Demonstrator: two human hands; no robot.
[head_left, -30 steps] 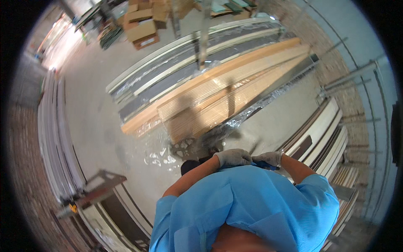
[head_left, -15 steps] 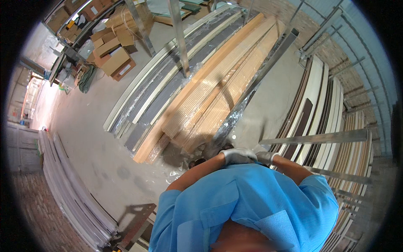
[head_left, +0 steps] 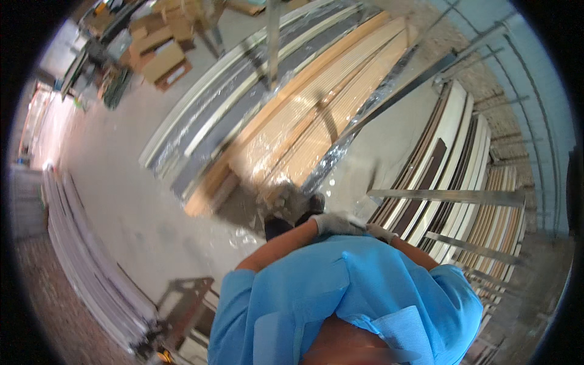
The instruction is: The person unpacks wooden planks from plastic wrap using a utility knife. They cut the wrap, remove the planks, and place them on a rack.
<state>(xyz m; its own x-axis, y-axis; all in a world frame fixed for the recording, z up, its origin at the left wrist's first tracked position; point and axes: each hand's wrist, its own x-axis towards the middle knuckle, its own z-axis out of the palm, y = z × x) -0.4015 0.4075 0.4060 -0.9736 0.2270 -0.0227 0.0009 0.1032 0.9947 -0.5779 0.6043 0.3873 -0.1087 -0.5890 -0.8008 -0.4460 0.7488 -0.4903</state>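
Both hands wear pale grey gloves and meet low in front of my blue shirt (head_left: 304,274). My left hand (head_left: 338,224) lies across my waist, its back upward and its fingertips toward the other hand. My right hand (head_left: 381,233) is just beside it, partly covered by the shirt. The fingers are blurred or tucked out of sight, so neither their pose nor anything inside them shows. Past the hands, my dark shoes (head_left: 313,204) stand at the near end of a stack of wood-coloured ribbed panels (head_left: 292,137), partly wrapped in shiny clear film.
Grey panels with cream strips (head_left: 228,100) lie left of the wooden stack. Metal posts (head_left: 273,45) rise around it. Long boards (head_left: 447,164) lean on a rack at right, with a metal bar (head_left: 450,195) jutting out. Wrapped lengths (head_left: 91,249) lie at left; cardboard boxes (head_left: 163,61) stand far back.
The view has shifted slightly, and my shoes now show more fully below the panel stack. My gloved hands stay close together at my waist.
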